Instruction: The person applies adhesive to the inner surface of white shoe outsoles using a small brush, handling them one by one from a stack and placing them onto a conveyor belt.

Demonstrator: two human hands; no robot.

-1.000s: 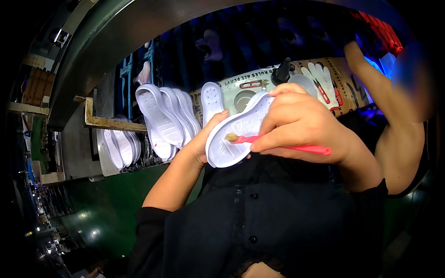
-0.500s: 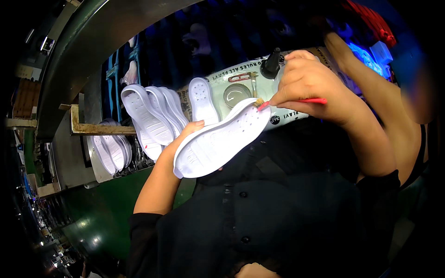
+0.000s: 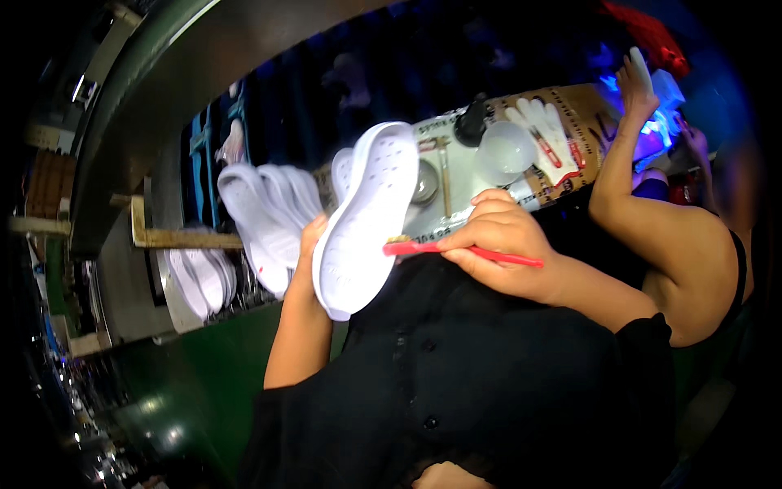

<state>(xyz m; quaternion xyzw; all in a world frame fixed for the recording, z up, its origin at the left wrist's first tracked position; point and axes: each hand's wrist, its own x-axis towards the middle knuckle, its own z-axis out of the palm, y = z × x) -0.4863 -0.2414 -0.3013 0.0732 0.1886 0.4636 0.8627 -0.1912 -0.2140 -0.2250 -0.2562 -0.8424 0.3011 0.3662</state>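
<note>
A white shoe sole (image 3: 371, 204) stands tilted up in front of my chest, its hollow inner side showing. My left hand (image 3: 312, 244) grips it by the left edge, with the fingers mostly hidden behind it. In my right hand (image 3: 507, 244) is a small brush with a red handle (image 3: 432, 246), pinched between thumb and fingers. Its bristles touch or nearly touch the sole's right rim, about midway along. Behind the held sole, another white sole (image 3: 340, 173) is partly covered.
More white soles (image 3: 265, 220) lean in a row at the left, with others (image 3: 199, 281) below. On the bench are a round dish (image 3: 425, 183), a wooden-handled brush (image 3: 445, 175), a black bottle (image 3: 471, 126), a translucent bowl (image 3: 507, 153) and white gloves (image 3: 533, 122). A co-worker's arm (image 3: 623, 155) is at right.
The sole has swung more upright. My right hand moved down and left, taking the brush from the sole's far end to its right rim. The co-worker's arm changed position; bowl and gloves came into sight.
</note>
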